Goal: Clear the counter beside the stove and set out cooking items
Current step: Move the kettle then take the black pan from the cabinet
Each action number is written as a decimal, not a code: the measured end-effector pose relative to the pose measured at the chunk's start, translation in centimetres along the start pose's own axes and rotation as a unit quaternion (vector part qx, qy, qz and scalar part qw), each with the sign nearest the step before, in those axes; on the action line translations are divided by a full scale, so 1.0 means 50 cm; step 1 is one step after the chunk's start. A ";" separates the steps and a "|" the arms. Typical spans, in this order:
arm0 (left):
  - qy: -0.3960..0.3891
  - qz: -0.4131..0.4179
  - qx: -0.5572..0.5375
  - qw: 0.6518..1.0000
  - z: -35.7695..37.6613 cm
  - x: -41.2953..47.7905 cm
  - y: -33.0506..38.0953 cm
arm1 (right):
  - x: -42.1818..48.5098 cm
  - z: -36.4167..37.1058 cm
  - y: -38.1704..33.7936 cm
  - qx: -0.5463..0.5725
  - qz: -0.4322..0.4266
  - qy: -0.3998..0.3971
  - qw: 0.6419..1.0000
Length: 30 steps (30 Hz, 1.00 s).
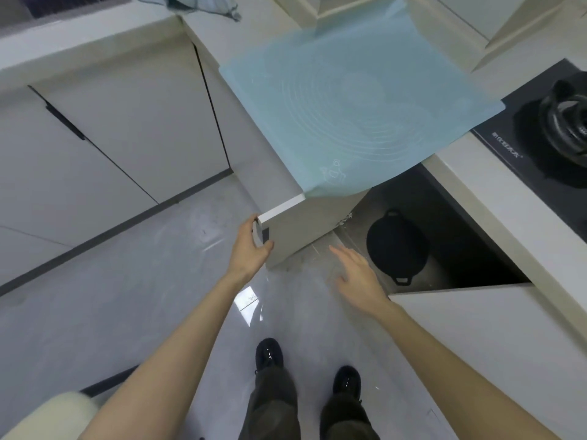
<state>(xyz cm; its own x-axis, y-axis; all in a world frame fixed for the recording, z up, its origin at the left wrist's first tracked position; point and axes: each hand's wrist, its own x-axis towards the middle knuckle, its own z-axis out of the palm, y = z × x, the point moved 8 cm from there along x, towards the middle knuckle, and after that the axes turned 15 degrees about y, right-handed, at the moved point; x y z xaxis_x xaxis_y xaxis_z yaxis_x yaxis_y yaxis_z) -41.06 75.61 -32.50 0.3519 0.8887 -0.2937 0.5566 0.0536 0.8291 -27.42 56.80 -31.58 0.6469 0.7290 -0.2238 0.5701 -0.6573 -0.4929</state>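
Note:
A light blue silicone mat [343, 100] covers the counter beside the stove [546, 128] and hangs over its front edge. Below it, a white cabinet door [295, 230] stands swung open. My left hand [251, 246] grips the door's outer edge, thumb on the inner face. Inside the dark cabinet lies a black two-handled pan [397, 246] on the cabinet floor. My right hand [355, 271] hovers flat with straight fingers in front of the cabinet opening, left of the pan, holding nothing.
A second white cabinet door [489, 325] stands open on the right of the opening. A bluish cloth [197, 4] lies on the far counter. White cabinets [104, 128] line the left wall. My two feet [308, 366] stand on the glossy grey floor.

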 end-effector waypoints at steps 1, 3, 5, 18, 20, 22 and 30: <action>0.022 -0.010 -0.016 1.000 -0.006 -0.011 -0.013 | -0.003 -0.006 0.007 0.008 0.008 0.010 1.000; 0.080 -0.055 -0.050 0.994 -0.020 -0.043 -0.039 | -0.017 -0.018 0.026 0.026 0.033 0.028 0.999; 0.114 -0.102 -0.077 0.985 -0.024 -0.078 -0.063 | -0.036 -0.027 0.049 0.030 0.055 0.041 0.997; 0.001 -0.102 -0.069 0.992 0.232 -0.208 -0.030 | -0.179 -0.045 0.313 0.076 0.183 0.084 0.977; -0.028 -0.095 -0.071 0.993 0.307 -0.215 -0.031 | -0.180 -0.027 0.364 0.079 0.195 0.087 0.974; -0.060 -0.095 -0.072 0.991 0.374 -0.215 -0.039 | -0.171 -0.003 0.408 0.081 0.209 0.088 0.971; -0.179 -0.061 -0.025 0.982 0.653 -0.125 -0.123 | -0.045 0.162 0.600 0.089 0.261 0.092 0.957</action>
<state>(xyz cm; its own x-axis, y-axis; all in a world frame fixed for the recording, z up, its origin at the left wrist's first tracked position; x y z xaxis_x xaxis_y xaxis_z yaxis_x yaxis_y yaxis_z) -22.10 54.87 -51.29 0.5313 0.6579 -0.5338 0.5774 0.1798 0.7964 -15.86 36.98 -52.68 0.9075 0.2532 -0.3352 0.0600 -0.8679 -0.4931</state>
